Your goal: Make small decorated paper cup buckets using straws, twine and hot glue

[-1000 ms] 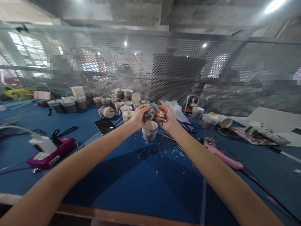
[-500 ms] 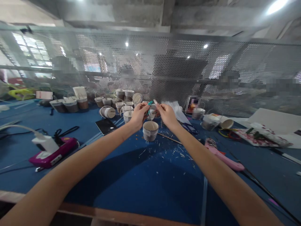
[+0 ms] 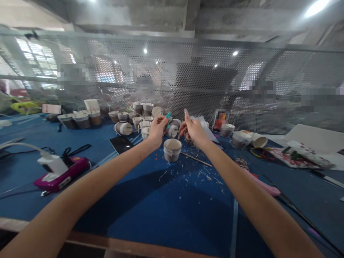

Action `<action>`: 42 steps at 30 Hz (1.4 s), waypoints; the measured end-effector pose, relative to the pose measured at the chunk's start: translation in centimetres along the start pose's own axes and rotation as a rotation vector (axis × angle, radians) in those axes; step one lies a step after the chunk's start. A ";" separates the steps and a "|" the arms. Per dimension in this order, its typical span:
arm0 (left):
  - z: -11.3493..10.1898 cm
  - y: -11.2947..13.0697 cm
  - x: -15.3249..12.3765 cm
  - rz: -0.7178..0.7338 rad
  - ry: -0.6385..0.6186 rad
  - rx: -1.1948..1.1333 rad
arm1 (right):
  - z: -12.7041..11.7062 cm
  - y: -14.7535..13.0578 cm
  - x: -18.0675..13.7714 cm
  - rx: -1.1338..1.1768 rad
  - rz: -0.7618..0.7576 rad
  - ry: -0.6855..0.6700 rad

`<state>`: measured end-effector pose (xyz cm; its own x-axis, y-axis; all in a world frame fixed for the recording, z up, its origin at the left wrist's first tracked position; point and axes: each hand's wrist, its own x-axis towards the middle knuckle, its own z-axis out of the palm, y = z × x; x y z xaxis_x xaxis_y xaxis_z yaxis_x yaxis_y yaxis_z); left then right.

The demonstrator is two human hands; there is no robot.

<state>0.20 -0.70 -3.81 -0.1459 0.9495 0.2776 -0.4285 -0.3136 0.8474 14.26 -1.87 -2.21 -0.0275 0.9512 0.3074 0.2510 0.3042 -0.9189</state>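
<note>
My left hand [image 3: 158, 132] is raised over the table, with teal covering the tips of its thumb and a finger. Those tips are apart, and I make out nothing between them. Across from it, my right hand [image 3: 194, 130] has its thumb up and its fingers spread, holding nothing visible. Below and between the hands stands a small pale bucket [image 3: 172, 150], upright, its mouth facing up. Behind them a similar bucket [image 3: 172, 131] lies on its side, partly covered by my left hand.
Several small buckets [image 3: 137, 122] with thin handles crowd the back left. A phone [image 3: 120, 144] and a purple power strip [image 3: 63, 173] lie to the left. A thin stick [image 3: 197, 159], pale scraps and a pink-handled tool [image 3: 262, 183] lie to the right. Perforated panels [image 3: 161, 79] stand behind.
My hands have moved apart from nearly touching. The right hand has shifted slightly right and its fingers have spread. The upright bucket has stayed in place.
</note>
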 end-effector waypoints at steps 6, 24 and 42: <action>0.2 0.9 -0.1 -0.109 0.063 -0.119 | -0.3 -0.3 -0.1 0.109 -0.175 -0.056; 0.4 0.7 -0.1 -0.252 0.003 -0.315 | 1.8 1.8 -0.3 0.433 -0.214 -0.123; -0.3 -1.0 -0.7 -0.109 -0.099 -0.155 | -0.6 3.8 0.1 0.039 -0.356 -0.224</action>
<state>0.45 -1.07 -5.01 -0.0066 0.9713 0.2378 -0.5699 -0.1991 0.7973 15.75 -0.69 -5.51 -0.3169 0.7725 0.5503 0.1510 0.6139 -0.7748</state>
